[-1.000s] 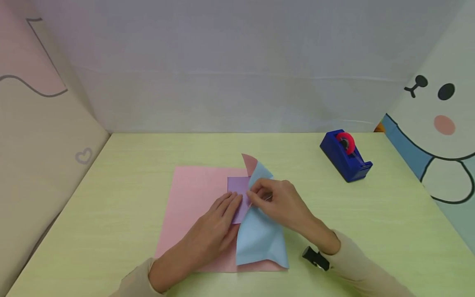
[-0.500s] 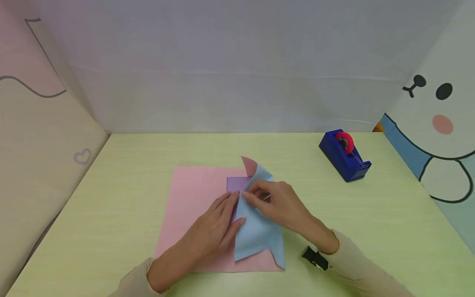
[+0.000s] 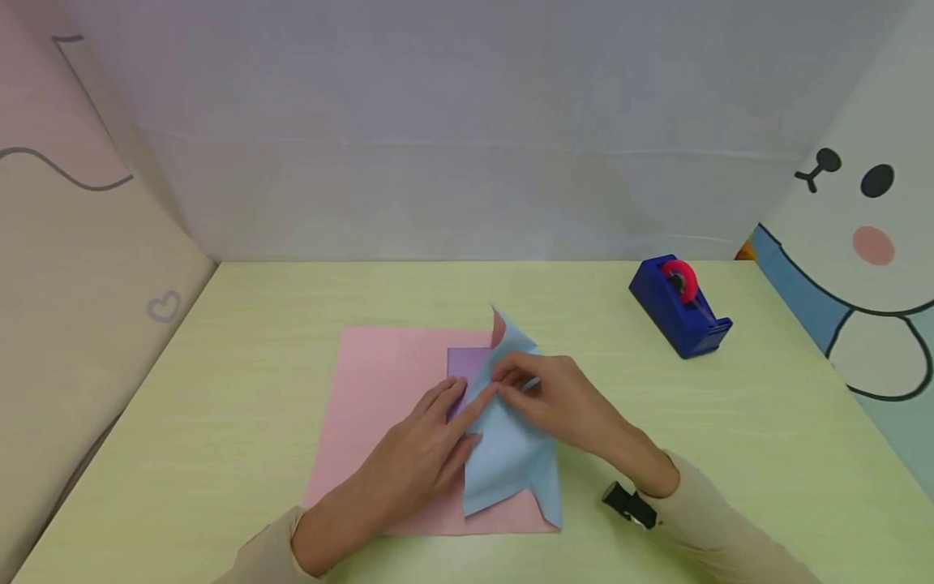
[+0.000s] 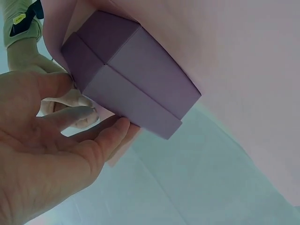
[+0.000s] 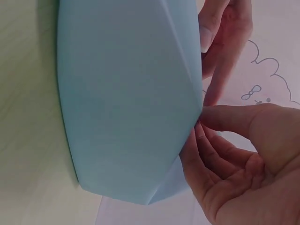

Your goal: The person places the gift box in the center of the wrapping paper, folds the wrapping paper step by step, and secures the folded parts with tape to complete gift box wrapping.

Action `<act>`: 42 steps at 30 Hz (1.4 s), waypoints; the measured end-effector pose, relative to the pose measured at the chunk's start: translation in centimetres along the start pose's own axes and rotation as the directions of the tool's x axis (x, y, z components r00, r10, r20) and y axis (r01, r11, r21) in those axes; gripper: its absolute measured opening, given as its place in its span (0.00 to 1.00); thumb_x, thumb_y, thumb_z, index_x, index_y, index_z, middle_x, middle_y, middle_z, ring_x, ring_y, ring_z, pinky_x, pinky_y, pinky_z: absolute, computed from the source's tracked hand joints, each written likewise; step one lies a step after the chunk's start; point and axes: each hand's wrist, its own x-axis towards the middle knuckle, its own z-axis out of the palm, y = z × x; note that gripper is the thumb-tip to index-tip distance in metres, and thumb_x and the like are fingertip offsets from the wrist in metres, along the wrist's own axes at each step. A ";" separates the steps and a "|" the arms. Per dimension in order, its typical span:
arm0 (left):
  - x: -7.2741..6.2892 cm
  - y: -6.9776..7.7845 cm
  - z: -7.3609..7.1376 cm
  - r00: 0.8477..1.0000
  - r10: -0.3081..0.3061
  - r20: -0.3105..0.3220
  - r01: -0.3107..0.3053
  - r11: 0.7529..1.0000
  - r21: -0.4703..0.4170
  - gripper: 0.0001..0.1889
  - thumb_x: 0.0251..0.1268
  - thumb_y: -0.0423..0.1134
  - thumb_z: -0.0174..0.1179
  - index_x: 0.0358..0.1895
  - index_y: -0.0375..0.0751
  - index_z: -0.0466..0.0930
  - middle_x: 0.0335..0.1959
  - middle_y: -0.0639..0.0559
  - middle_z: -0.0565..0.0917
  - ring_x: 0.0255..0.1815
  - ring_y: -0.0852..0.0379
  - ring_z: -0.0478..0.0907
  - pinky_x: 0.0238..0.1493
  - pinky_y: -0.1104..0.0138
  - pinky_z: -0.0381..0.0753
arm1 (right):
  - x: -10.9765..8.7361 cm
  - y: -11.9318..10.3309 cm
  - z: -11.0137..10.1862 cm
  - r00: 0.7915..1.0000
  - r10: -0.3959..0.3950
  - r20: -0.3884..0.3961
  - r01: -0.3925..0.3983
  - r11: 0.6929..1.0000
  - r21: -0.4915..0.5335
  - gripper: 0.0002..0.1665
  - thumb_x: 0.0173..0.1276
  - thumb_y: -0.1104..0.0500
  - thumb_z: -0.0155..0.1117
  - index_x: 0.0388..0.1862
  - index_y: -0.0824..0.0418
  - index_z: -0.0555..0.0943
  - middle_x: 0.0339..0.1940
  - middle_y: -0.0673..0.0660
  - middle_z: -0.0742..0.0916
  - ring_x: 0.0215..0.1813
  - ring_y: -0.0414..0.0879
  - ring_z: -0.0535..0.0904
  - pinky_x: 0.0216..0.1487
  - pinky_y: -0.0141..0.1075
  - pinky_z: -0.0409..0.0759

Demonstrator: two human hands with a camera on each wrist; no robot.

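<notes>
A sheet of two-sided paper, pink face up (image 3: 379, 381), lies on the table with a purple box (image 4: 140, 84) on it. Its right side is lifted and folded leftward, so a blue flap (image 3: 511, 462) covers much of the box. My right hand (image 3: 565, 401) pinches the flap's edge between thumb and fingers over the box. The left hand (image 3: 412, 450) rests along the box's left side, with its index finger stretched to the right fingertips at that edge. In the right wrist view, the paper's blue face (image 5: 126, 93) bulges beside the pinching fingers.
A blue tape dispenser (image 3: 679, 312) with a red roll core stands at the back right of the pale green table (image 3: 241, 389). By the right cuff is a black strap piece (image 3: 629, 504). White and printed panels enclose the table's back and sides.
The flap came left over the box, then shifted slightly right with my right hand. My left index finger has reached out to the flap's edge. The flap's top corner now shows less pink.
</notes>
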 end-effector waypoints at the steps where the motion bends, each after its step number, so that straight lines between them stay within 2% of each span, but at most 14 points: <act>1: 0.0 0.0 0.0 1.000 0.007 -0.004 -0.007 1.000 0.008 0.29 0.72 0.40 0.65 0.74 0.44 0.73 0.65 0.32 0.77 0.69 0.39 0.73 0.58 0.56 0.82 | -0.1 0.1 -0.1 1.000 0.003 0.003 -0.003 1.000 -0.001 0.05 0.71 0.66 0.68 0.43 0.61 0.86 0.37 0.50 0.90 0.40 0.40 0.88 0.41 0.35 0.86; 6: -0.2 -0.1 0.2 0.999 0.032 -0.035 -0.031 0.999 0.037 0.22 0.72 0.41 0.65 0.65 0.36 0.81 0.65 0.31 0.77 0.68 0.38 0.74 0.58 0.56 0.82 | -0.5 0.8 -0.8 1.000 -0.026 -0.008 0.026 1.000 -0.016 0.07 0.69 0.68 0.70 0.45 0.64 0.85 0.41 0.53 0.90 0.40 0.43 0.87 0.41 0.36 0.86; 10: -0.2 -0.1 0.2 0.998 0.034 -0.044 -0.033 0.999 0.032 0.21 0.72 0.42 0.65 0.63 0.36 0.82 0.64 0.32 0.77 0.68 0.38 0.74 0.57 0.56 0.82 | -1.0 1.3 -1.0 0.995 -0.080 -0.060 0.076 0.994 -0.076 0.12 0.64 0.71 0.73 0.46 0.67 0.84 0.42 0.56 0.88 0.43 0.47 0.86 0.43 0.40 0.87; 14: -0.1 -0.1 0.2 0.999 0.024 -0.032 -0.024 1.000 0.012 0.22 0.72 0.42 0.65 0.63 0.36 0.82 0.65 0.31 0.76 0.68 0.38 0.74 0.58 0.56 0.82 | -1.4 1.7 -1.1 0.992 -0.078 -0.096 0.062 0.985 -0.160 0.14 0.63 0.68 0.76 0.47 0.65 0.85 0.45 0.56 0.86 0.48 0.50 0.83 0.47 0.44 0.86; 18: -0.1 -0.2 0.2 0.999 0.017 -0.027 -0.017 1.000 -0.009 0.22 0.73 0.44 0.64 0.64 0.35 0.82 0.65 0.31 0.76 0.68 0.37 0.74 0.60 0.54 0.80 | -1.6 2.0 -1.1 0.993 -0.060 -0.105 0.036 0.976 -0.217 0.16 0.63 0.65 0.77 0.49 0.63 0.85 0.51 0.58 0.84 0.55 0.54 0.81 0.55 0.50 0.83; 22: -0.2 -0.3 0.3 0.999 0.031 -0.042 -0.031 0.999 -0.011 0.22 0.75 0.46 0.62 0.63 0.35 0.82 0.65 0.31 0.76 0.67 0.37 0.74 0.61 0.55 0.80 | -1.8 2.2 -1.2 0.994 -0.054 -0.092 0.031 0.972 -0.235 0.18 0.64 0.63 0.77 0.52 0.64 0.84 0.57 0.61 0.83 0.61 0.58 0.79 0.60 0.54 0.79; 30: -0.1 -0.3 0.3 0.998 0.040 -0.042 -0.040 0.999 -0.013 0.22 0.75 0.46 0.63 0.63 0.35 0.82 0.64 0.31 0.76 0.67 0.37 0.74 0.60 0.54 0.80 | -2.0 2.5 -1.3 0.998 -0.048 -0.048 0.035 0.970 -0.242 0.18 0.68 0.62 0.73 0.56 0.63 0.83 0.62 0.63 0.81 0.63 0.59 0.80 0.59 0.54 0.81; 36: -0.1 -0.3 0.2 0.999 0.029 -0.028 -0.029 0.999 -0.024 0.23 0.72 0.44 0.65 0.63 0.35 0.82 0.65 0.31 0.76 0.68 0.37 0.74 0.61 0.54 0.80 | -2.1 2.5 -1.4 1.000 -0.031 -0.005 0.028 0.962 -0.272 0.21 0.71 0.60 0.71 0.60 0.65 0.82 0.66 0.63 0.80 0.66 0.60 0.78 0.62 0.54 0.79; 42: -0.1 -0.2 0.2 1.000 0.009 -0.009 -0.009 0.999 -0.044 0.23 0.71 0.43 0.66 0.64 0.36 0.81 0.67 0.31 0.73 0.67 0.38 0.73 0.60 0.55 0.81 | -2.3 2.6 -1.4 0.997 -0.077 0.007 0.076 0.949 -0.306 0.22 0.71 0.61 0.70 0.62 0.65 0.81 0.66 0.64 0.80 0.67 0.60 0.78 0.63 0.53 0.79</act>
